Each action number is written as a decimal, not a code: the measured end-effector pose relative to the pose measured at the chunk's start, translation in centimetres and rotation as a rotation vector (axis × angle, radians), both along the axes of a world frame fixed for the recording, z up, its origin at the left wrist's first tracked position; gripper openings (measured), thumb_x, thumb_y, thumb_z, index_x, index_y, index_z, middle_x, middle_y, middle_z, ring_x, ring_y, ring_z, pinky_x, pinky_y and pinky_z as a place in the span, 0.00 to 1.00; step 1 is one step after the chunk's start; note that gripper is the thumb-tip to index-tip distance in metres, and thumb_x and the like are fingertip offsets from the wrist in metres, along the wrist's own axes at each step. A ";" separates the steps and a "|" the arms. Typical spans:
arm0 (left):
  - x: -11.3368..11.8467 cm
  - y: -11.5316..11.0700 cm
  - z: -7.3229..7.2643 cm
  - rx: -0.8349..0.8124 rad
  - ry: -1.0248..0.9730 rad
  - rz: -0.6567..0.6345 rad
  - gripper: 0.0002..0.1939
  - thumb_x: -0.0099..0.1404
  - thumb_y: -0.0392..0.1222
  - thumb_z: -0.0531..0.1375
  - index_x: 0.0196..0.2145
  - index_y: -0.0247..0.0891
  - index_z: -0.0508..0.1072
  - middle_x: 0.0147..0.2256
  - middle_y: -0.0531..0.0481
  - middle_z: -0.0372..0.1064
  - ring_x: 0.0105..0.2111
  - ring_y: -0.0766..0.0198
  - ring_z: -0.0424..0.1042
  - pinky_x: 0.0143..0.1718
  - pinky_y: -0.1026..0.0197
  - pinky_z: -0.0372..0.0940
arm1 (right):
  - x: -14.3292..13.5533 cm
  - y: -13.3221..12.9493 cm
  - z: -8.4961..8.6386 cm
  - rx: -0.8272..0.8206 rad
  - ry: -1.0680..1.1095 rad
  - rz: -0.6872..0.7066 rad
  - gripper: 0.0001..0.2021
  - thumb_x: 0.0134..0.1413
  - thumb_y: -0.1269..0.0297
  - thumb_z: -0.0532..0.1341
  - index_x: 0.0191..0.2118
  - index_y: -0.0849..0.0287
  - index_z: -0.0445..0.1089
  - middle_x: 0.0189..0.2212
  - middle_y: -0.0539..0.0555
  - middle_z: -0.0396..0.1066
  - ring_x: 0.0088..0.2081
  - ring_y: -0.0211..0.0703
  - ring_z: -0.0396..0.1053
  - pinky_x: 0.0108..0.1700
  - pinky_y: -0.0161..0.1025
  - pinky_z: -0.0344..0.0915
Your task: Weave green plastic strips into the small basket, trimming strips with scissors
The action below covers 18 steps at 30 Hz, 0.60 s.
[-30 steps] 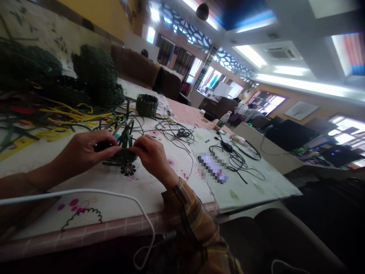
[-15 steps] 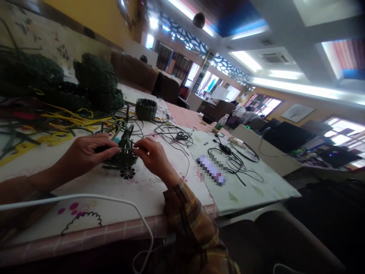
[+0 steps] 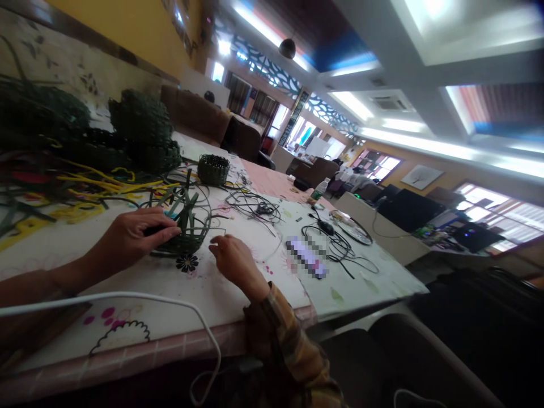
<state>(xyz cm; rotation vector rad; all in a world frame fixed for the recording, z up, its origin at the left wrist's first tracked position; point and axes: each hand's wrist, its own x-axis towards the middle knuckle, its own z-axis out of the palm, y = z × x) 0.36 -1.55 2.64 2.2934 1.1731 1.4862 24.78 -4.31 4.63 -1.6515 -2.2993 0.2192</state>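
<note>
A partly woven dark green basket [image 3: 187, 241] rests on the white patterned tablecloth [image 3: 148, 294], its upright strips sticking up and leaning inward. My left hand [image 3: 142, 229] pinches the left side of this basket between thumb and fingers. To the right of the weave, my right hand [image 3: 233, 260] is slightly apart from it, with fingertips curled together near the end of a thin dark strand; whether they grip the strand is too small to tell. A black flower shape [image 3: 187, 262] lies just in front of the basket.
Finished green baskets [image 3: 142, 122] are piled at the back left beside yellow strips [image 3: 80, 212]. A small round basket [image 3: 213, 170] stands behind. Coiled black cords [image 3: 340, 249], a bottle [image 3: 319, 190] and a white cable [image 3: 187, 306] are also around.
My right hand has moved away from the basket to the right and slightly down. My left hand stays at the basket's left side. The view has shifted slightly.
</note>
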 end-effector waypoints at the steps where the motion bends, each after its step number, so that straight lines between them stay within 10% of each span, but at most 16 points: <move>1: 0.1 0.0 0.0 0.004 0.003 -0.002 0.15 0.64 0.56 0.63 0.31 0.45 0.82 0.31 0.52 0.79 0.37 0.58 0.75 0.52 0.56 0.68 | 0.2 0.3 -0.6 0.028 0.014 -0.027 0.18 0.66 0.66 0.58 0.59 0.59 0.71 0.51 0.66 0.73 0.48 0.53 0.74 0.45 0.43 0.68; 5: 0.2 -0.1 -0.3 0.018 0.005 -0.030 0.14 0.65 0.55 0.63 0.31 0.44 0.82 0.30 0.52 0.78 0.35 0.59 0.75 0.48 0.58 0.69 | 0.5 2.1 -2.1 0.315 0.255 -0.016 0.36 0.65 0.70 0.57 0.74 0.56 0.45 0.69 0.69 0.51 0.61 0.54 0.64 0.56 0.48 0.68; 8: 0.2 0.0 -0.5 0.025 -0.001 -0.032 0.14 0.65 0.55 0.63 0.31 0.44 0.82 0.30 0.51 0.79 0.37 0.58 0.75 0.48 0.58 0.69 | 0.2 3.0 -1.9 0.490 0.438 0.096 0.35 0.68 0.66 0.55 0.75 0.49 0.42 0.64 0.63 0.60 0.53 0.47 0.68 0.53 0.45 0.71; 13: 0.4 -0.2 -0.2 0.018 -0.006 -0.014 0.16 0.64 0.56 0.62 0.31 0.44 0.83 0.30 0.50 0.79 0.37 0.57 0.76 0.49 0.56 0.68 | -0.7 3.3 0.9 0.743 0.377 0.127 0.27 0.58 0.51 0.67 0.63 0.46 0.68 0.63 0.59 0.60 0.63 0.54 0.58 0.66 0.55 0.58; 18: 0.8 -0.4 0.4 -0.009 -0.002 -0.053 0.18 0.64 0.58 0.61 0.30 0.43 0.82 0.31 0.50 0.79 0.33 0.59 0.75 0.42 0.59 0.68 | -2.2 3.3 2.9 0.563 0.335 0.476 0.07 0.62 0.60 0.66 0.44 0.49 0.80 0.55 0.52 0.73 0.64 0.47 0.61 0.68 0.49 0.54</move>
